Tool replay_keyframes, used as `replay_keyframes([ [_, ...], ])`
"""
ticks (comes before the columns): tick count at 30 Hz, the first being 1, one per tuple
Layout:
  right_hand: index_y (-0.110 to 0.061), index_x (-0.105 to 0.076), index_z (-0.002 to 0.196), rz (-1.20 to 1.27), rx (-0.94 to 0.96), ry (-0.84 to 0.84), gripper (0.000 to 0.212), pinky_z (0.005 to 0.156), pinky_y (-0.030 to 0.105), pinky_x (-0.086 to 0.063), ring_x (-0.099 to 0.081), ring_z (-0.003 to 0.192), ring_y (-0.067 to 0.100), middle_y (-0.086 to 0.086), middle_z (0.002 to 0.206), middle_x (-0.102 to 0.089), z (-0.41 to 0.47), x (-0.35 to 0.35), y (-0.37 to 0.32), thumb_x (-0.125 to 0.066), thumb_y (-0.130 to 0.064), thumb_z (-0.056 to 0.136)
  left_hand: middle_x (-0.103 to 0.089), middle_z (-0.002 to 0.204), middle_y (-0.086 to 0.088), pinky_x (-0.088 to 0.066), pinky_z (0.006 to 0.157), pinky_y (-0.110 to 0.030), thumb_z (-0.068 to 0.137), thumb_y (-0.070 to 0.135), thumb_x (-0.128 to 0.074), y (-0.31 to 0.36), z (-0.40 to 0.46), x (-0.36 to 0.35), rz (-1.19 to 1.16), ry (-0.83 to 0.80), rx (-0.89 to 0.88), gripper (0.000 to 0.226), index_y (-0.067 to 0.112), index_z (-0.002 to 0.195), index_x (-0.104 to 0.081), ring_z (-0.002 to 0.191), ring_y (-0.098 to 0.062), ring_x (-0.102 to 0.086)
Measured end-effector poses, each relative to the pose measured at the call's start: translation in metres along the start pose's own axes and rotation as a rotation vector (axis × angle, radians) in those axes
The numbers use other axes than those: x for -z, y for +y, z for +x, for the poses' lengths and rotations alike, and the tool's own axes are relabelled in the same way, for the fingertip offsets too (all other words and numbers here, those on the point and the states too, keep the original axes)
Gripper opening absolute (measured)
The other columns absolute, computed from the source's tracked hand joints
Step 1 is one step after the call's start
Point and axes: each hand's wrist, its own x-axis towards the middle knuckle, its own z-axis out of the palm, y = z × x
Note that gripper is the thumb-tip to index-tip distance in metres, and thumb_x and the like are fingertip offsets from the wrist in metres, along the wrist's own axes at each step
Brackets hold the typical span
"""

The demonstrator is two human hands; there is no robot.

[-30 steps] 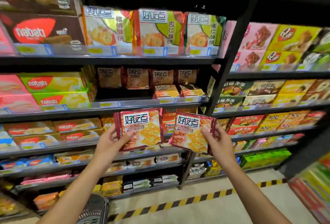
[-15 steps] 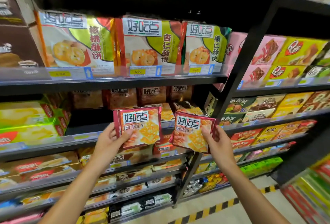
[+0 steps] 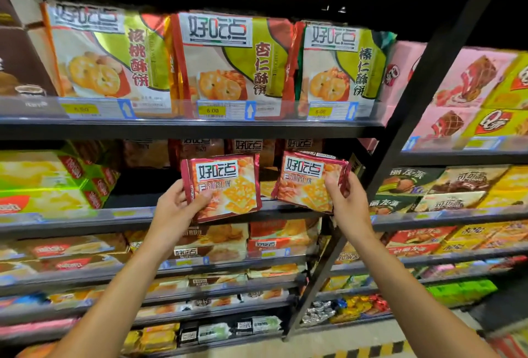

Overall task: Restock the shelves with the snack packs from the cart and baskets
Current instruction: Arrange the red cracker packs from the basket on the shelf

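My left hand (image 3: 177, 209) grips a red cracker pack (image 3: 225, 183) by its lower left corner, thumb on the front. My right hand (image 3: 344, 203) holds a second, matching red cracker pack (image 3: 307, 183) by its right edge, tilted slightly. Both packs hover in front of the second shelf (image 3: 128, 213), just before a row of similar packs (image 3: 248, 146) standing at the back. A dark gap (image 3: 143, 183) lies on that shelf left of the packs.
Three large cookie bags (image 3: 237, 60) fill the shelf above. Green and yellow wafer boxes (image 3: 48, 180) sit at the left. A black upright post (image 3: 400, 134) divides this bay from the right bay of boxed cakes (image 3: 457, 186). Lower shelves hold more snacks.
Both hands have risen with their packs and moved closer to the second shelf. My view has tilted up and nearer; the basket at the bottom has dropped out of sight.
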Motion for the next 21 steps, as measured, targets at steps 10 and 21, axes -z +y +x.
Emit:
replay_keyframes([
  [10,0.0,-0.055,0.107,-0.15,-0.071,0.068,0.019,0.082,0.025,-0.034,-0.052,0.099,0.021,0.006,0.106,-0.053,0.082,-0.038,0.022,-0.055,-0.018,0.1,-0.074,0.117,0.002,-0.054,0.099,-0.051,0.088,0.03,-0.075,-0.006,0.005,-0.008,0.015,0.045,-0.05,0.039,0.024,0.126,-0.063,0.108,-0.018,-0.071],
  [21,-0.002,-0.051,0.123,-0.326,-0.082,0.035,0.034,0.095,0.031,-0.048,-0.053,0.109,0.016,0.004,0.119,-0.053,0.085,-0.052,0.053,-0.063,-0.005,0.091,-0.074,0.118,0.004,-0.055,0.099,-0.049,0.089,0.033,-0.075,-0.025,0.001,-0.014,0.094,0.047,-0.185,0.041,0.025,0.127,-0.063,0.109,-0.015,-0.07],
])
